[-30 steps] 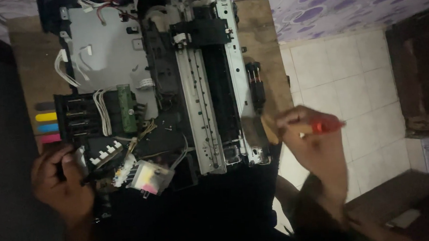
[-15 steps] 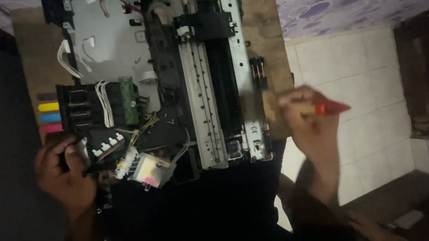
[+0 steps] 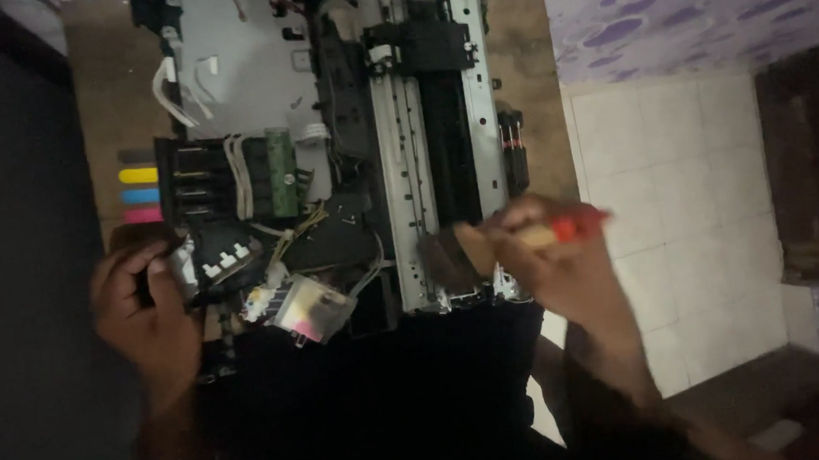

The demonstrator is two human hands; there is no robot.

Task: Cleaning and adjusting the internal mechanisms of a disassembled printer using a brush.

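Printer: the opened printer (image 3: 367, 147), covers off, lies on a wooden table (image 3: 527, 62) in front of me, its near end at my lap; both my hands are at that near end.
Head view, left hand: my left hand (image 3: 144, 308) curls around a small black part with white marks (image 3: 212, 261) at the printer's near left corner, fingers closed on it.
Head view, right hand: my right hand (image 3: 553, 259) pinches a brush with a red and pale handle (image 3: 561, 230); its dark bristles (image 3: 444, 256) touch the near end of the metal rail frame (image 3: 415, 163). The picture is blurred here, so I cannot tell the finger placing exactly.
Handling: I judge the printer heavy and stiff at the metal frame, the safest place to take hold. The plastic pieces, the green circuit board (image 3: 281, 171) and the thin wires (image 3: 296, 232) look fragile and easy to snag.
Brush: light, soft at the tip, easily held at the handle.
Around: four ink tanks with black, yellow, blue and pink caps (image 3: 140, 185) sit at the left edge; a loose cartridge piece with a pink patch (image 3: 310, 307) lies between my hands.
In the way: white tubes (image 3: 173, 83), the wire bundle and the cartridge piece crowd the space by my left hand.
Beyond: tiled floor (image 3: 662, 177) to the right.
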